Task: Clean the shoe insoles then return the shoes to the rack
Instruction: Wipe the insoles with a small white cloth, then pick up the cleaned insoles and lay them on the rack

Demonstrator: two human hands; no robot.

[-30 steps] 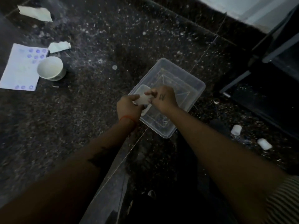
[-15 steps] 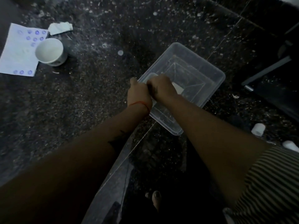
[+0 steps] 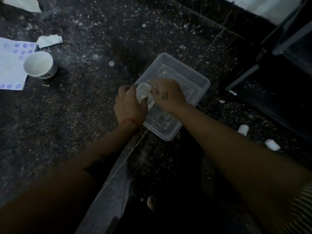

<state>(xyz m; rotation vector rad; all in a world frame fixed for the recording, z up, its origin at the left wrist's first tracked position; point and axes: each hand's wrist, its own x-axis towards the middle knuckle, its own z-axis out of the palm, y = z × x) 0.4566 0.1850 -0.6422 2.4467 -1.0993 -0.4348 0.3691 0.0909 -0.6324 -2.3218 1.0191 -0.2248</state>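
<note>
A white cloth (image 3: pixel 143 93) is being wrung over the tub (image 3: pixel 199 78), gripped tight by left hand (image 3: pixel 130 103) and right hand (image 3: pixel 168 94); wiping an insole is judged next.

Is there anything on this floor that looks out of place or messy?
Yes. Two small white wads lie loose on the dark floor right of the clear tub, and torn paper scraps lie near the white cup. The floor is speckled with pale spots.

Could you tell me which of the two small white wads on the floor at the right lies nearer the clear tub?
The upper-left wad; the other wad sits farther from the tub.
</note>
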